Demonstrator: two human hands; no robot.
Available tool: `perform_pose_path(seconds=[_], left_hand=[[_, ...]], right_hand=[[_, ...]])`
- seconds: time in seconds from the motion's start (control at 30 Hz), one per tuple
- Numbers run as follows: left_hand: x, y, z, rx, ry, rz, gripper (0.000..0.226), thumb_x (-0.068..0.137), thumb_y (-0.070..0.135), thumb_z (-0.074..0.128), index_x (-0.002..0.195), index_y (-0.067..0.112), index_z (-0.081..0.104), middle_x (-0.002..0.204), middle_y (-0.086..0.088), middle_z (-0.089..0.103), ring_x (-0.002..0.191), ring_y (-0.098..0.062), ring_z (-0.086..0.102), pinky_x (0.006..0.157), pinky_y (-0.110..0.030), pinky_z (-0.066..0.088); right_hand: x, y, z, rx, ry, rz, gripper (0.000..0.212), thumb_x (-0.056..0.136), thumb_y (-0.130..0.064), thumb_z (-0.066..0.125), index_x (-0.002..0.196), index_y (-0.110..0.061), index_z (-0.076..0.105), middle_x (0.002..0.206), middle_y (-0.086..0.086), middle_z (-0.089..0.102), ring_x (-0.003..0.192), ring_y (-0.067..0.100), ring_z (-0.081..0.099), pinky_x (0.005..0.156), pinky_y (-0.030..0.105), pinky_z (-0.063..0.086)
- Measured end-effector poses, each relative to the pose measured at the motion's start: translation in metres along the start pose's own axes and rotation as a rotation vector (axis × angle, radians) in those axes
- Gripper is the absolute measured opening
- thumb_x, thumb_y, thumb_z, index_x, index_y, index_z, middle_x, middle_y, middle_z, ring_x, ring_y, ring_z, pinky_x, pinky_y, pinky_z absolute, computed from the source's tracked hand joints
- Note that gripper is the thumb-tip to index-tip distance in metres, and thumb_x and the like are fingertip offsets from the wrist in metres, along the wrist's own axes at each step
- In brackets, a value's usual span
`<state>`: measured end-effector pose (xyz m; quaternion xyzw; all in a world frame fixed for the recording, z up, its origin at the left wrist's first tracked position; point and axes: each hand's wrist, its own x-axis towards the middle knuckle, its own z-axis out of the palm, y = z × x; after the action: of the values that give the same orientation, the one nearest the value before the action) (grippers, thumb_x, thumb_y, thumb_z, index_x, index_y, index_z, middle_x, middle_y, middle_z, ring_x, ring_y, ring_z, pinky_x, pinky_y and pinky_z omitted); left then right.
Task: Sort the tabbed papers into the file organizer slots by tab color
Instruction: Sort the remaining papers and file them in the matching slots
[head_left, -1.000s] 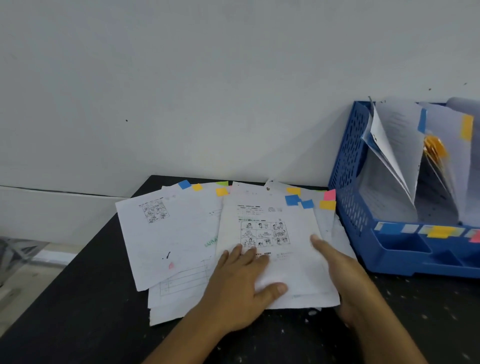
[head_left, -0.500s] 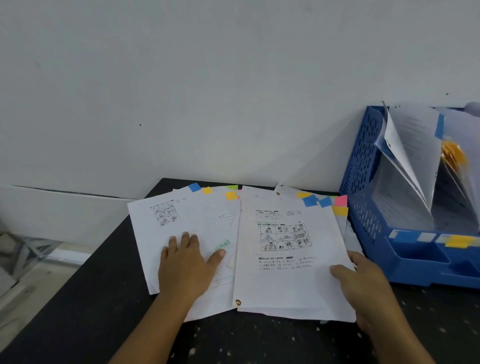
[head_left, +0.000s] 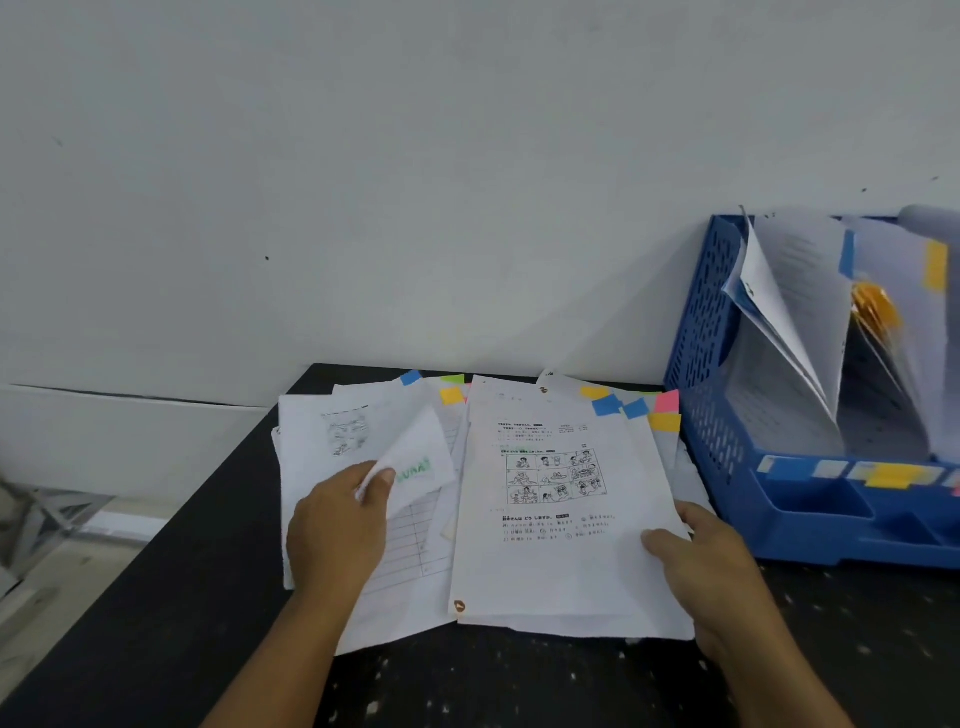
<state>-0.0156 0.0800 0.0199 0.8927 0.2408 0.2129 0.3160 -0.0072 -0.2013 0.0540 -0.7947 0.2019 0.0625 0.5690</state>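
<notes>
A loose spread of white tabbed papers (head_left: 561, 561) lies on the black table, with blue, yellow, pink and green tabs along the far edges. My left hand (head_left: 337, 525) pinches the lower corner of a sheet on the left pile (head_left: 332, 431) and curls it upward. My right hand (head_left: 701, 566) grips the right edge of the top comic-printed sheet (head_left: 550, 478), thumb on top. The blue file organizer (head_left: 810, 514) stands at the right, holding upright papers with blue and yellow tabs.
The black table (head_left: 156, 613) butts against a white wall; its left edge drops to the floor. Colored labels run along the organizer's front rail (head_left: 883, 475). White specks dot the table near me.
My left hand went from pressing flat on the left pile to pinching and lifting a sheet's corner. My right hand keeps its grip on the right stack's edge.
</notes>
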Motion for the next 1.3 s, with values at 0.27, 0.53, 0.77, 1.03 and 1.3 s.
perform_pose_path(seconds=[0.27,0.53,0.77,1.03,1.3], left_hand=[[-0.047,0.048,0.012,-0.223,-0.254,0.184,0.041,0.085,0.054,0.060,0.118,0.032,0.068,0.112,0.015,0.069,0.096,-0.002,0.062,0.086,-0.024,0.052],[-0.084,0.055,0.044,0.059,-0.437,0.364,0.051,0.088,0.066,0.043,0.128,0.038,0.057,0.133,0.019,0.056,0.134,-0.007,0.038,0.114,-0.027,0.023],[-0.074,0.051,0.034,-0.118,-0.372,0.245,0.049,0.080,0.063,0.058,0.121,0.035,0.062,0.130,0.021,0.055,0.123,0.002,0.045,0.107,-0.018,0.031],[-0.027,0.033,-0.006,-0.227,-0.400,-0.179,0.075,0.078,0.063,0.060,0.142,0.035,0.032,0.120,0.004,0.059,0.106,-0.020,0.058,0.094,-0.039,0.046],[-0.021,0.050,-0.016,-0.848,-0.588,-0.566,0.098,0.079,0.025,0.076,0.153,0.024,0.012,0.133,-0.013,0.055,0.098,-0.025,0.063,0.073,-0.038,0.054]], right_hand=[[0.000,0.001,0.005,-0.017,-0.013,-0.022,0.041,0.097,-0.013,0.053,0.137,-0.018,0.050,0.103,-0.006,0.057,0.085,0.013,0.051,0.076,0.031,0.047],[0.001,-0.003,0.001,0.104,-0.095,0.057,0.060,0.095,-0.053,0.049,0.144,-0.018,0.042,0.147,0.008,0.042,0.127,0.030,0.042,0.104,0.047,0.035],[0.004,0.006,0.001,0.129,-0.168,-0.074,0.037,0.090,-0.010,0.067,0.119,-0.025,0.051,0.087,-0.013,0.057,0.082,0.016,0.062,0.059,0.028,0.050],[0.001,-0.004,-0.008,0.548,-0.332,0.018,0.028,0.088,0.002,0.063,0.108,-0.019,0.062,0.087,0.013,0.076,0.066,0.029,0.073,0.050,0.035,0.057],[-0.005,-0.005,-0.019,0.561,-0.579,0.034,0.034,0.084,0.005,0.061,0.112,-0.015,0.063,0.098,0.016,0.075,0.083,0.038,0.072,0.068,0.046,0.059]])
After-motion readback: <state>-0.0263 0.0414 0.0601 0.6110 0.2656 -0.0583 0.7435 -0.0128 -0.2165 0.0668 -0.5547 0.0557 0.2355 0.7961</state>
